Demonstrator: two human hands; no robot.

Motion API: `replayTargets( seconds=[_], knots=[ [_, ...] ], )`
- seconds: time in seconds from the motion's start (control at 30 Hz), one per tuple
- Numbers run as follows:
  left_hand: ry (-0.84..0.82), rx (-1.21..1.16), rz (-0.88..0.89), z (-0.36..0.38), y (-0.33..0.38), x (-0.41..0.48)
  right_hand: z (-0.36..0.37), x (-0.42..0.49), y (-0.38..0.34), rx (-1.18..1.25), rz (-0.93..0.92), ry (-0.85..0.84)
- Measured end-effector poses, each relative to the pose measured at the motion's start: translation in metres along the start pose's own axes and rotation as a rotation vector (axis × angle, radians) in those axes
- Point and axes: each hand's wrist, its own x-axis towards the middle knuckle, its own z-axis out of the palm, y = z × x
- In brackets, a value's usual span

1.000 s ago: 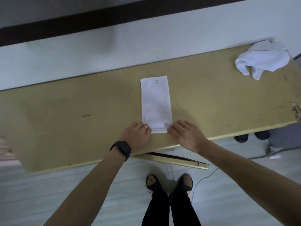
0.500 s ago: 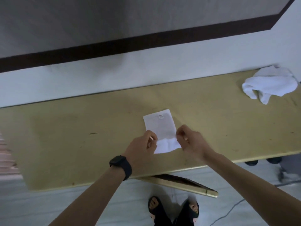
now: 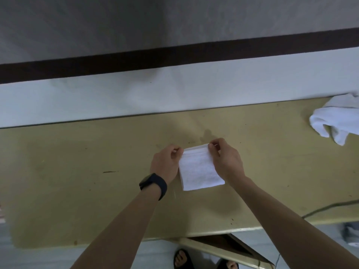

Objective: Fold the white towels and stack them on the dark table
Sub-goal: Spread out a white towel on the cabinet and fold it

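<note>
Near edge of the folded towel [image 3: 200,169] has been carried over to the far edge since a second ago; now a small doubled rectangle. Left hand [image 3: 167,164] and right hand [image 3: 226,162] each pinch a far corner. Towel lies mid-surface [image 3: 77,171]. Crumpled towel [image 3: 338,119] far right.

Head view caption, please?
Left hand and right hand pinch far corners of the folded white towel on the yellowish table.

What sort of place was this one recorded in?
Probably a plain indoor workroom or utility space: a scuffed yellowish table, a dark band along the pale surface beyond it, a folded towel and a crumpled towel on the table.
</note>
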Motion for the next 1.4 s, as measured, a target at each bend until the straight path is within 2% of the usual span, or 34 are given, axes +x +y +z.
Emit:
replayTargets(
  seconds=[0.6, 0.73, 0.93, 1.07, 1.2, 1.3, 1.4],
  knots=[
    [0.038, 0.427, 0.031, 0.009, 0.002, 0.012, 0.013, 0.034, -0.014, -0.406, -0.02, 0.006],
    [0.03, 0.462, 0.03, 0.01, 0.006, 0.012, 0.018, 0.037, -0.022, -0.457, -0.036, 0.062],
    [0.061, 0.367, -0.09, 0.007, 0.008, -0.004, 0.003, 0.022, -0.025, -0.327, 0.135, 0.108],
    [-0.024, 0.412, -0.105, 0.008, 0.013, -0.005, 0.001, 0.013, -0.027, -0.339, 0.189, -0.106],
    [-0.104, 0.216, -0.19, 0.006, 0.019, 0.005, 0.003, 0.023, -0.03, -0.221, 0.322, -0.224],
    [-0.149, 0.039, -0.18, -0.004, 0.019, -0.002, -0.006, 0.02, -0.033, -0.145, 0.238, -0.293],
    [-0.14, -0.153, -0.128, -0.032, 0.023, -0.021, -0.031, 0.006, -0.048, -0.128, 0.043, -0.269]
  ],
)
